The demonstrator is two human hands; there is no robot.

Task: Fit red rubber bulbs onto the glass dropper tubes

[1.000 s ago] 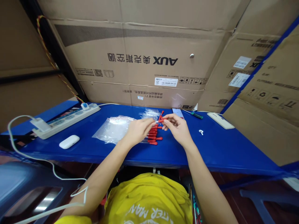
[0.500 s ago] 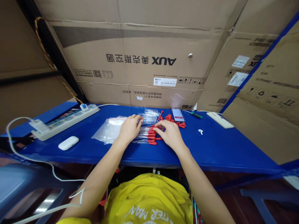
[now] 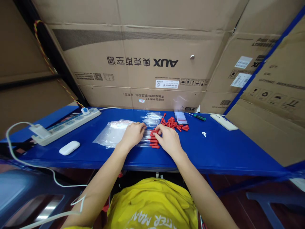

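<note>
My left hand (image 3: 134, 135) is closed, its thumb and fingers pinching at a thin glass dropper tube beside the clear plastic bags (image 3: 108, 135). Just right of it, my right hand (image 3: 168, 138) pinches a red rubber bulb (image 3: 155, 130) at about the same height; its fingers partly cover the bulb. Below the fingertips lies a row of glass droppers (image 3: 153, 143) with red bulbs on their right ends. Behind the hands is a pile of bare glass tubes (image 3: 152, 118), and to its right a heap of loose red bulbs (image 3: 172, 122).
A phone with a lit screen (image 3: 181, 118) stands behind the bulbs, near a green-handled screwdriver (image 3: 199, 117). Rightward are a white earbud (image 3: 204, 134) and a pale phone (image 3: 224, 122). A power strip (image 3: 69, 125) and earbud case (image 3: 69, 148) lie left. Cardboard (image 3: 143, 41) walls the back.
My right hand has moved a little left and closer to my left hand, its fingers drawing together at the bulb. My left hand has shifted slightly downward in view.
</note>
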